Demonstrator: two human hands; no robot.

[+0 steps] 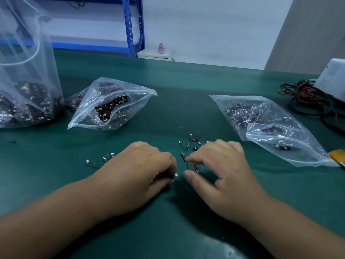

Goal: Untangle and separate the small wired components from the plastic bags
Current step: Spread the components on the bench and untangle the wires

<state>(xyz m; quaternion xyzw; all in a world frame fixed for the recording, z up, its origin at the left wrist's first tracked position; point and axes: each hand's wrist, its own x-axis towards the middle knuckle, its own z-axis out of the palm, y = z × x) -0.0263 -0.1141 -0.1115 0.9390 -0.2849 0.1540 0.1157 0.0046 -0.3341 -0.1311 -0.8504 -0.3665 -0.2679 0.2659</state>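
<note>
Left fingers point(165, 160): curled close together round a held component point(169, 175); the thumb is hidden.
Right fingers point(192, 158): bent and slightly spread; the index tip is laid on a black strip point(183, 157), and the thumb is kept apart from it, nearer the body. Whether anything is gripped under the other fingers cannot be told.
Held component: black, long axis lying left to right; its white plug end is pointed right, toward the right thumb.
Black strip: flat on the mat between the two hands, long axis slanted from far-left to near-right; a thin wire is trailed from it under the right hand point(222, 165).
Left hand point(145, 165): rested on the green mat point(168, 230), knuckles up.
Loose components, far side point(193, 140): scattered just beyond the right hand, pointing several ways.
Loose components, left point(107, 157): laid just beside the left hand, white plugs outward.
Middle bag point(112, 105): open-mouthed, filled with tangled parts, beyond the left hand.
Right bag point(270, 124): laid flat, partly filled.
Tall bag point(24, 81): stood upright at the far left.
Cables point(306, 96): heaped beside a white device point(334, 77).
</note>
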